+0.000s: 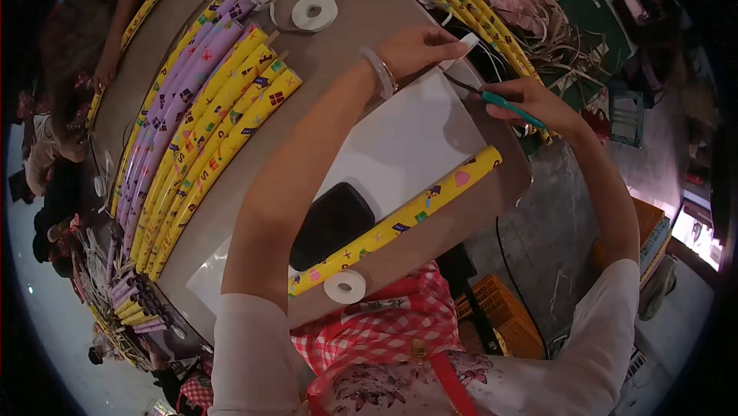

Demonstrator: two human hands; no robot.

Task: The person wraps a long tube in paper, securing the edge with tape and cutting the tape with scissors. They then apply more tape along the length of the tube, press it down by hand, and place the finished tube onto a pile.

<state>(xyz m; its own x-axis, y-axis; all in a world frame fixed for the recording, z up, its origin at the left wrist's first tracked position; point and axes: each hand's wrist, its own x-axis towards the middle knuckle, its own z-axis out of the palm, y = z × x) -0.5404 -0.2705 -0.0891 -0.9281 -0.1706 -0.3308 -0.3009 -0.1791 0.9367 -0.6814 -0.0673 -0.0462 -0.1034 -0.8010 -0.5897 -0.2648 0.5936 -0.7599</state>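
Observation:
My left hand [419,51] reaches over the table's far edge, thumb and fingers pinched on a white strip [467,44]. My right hand [538,104] is closed around teal-handled scissors [511,108], whose dark blades point left toward the strip, just below my left fingers. Under my forearm lies a white sheet of paper [415,143] with a dark, rounded rectangular object [334,224] on it. Along the sheet's near side rests a long roll in yellow patterned wrap [400,227]. A white tape roll [344,286] sits against its lower end.
Several yellow and purple wrapped rolls [200,124] lie side by side at the left. A second tape roll [314,11] is beyond them. More yellow rolls [477,12] and tangled tan strips [561,47] are past the table edge. An orange crate [500,312] stands below; other people are at far left.

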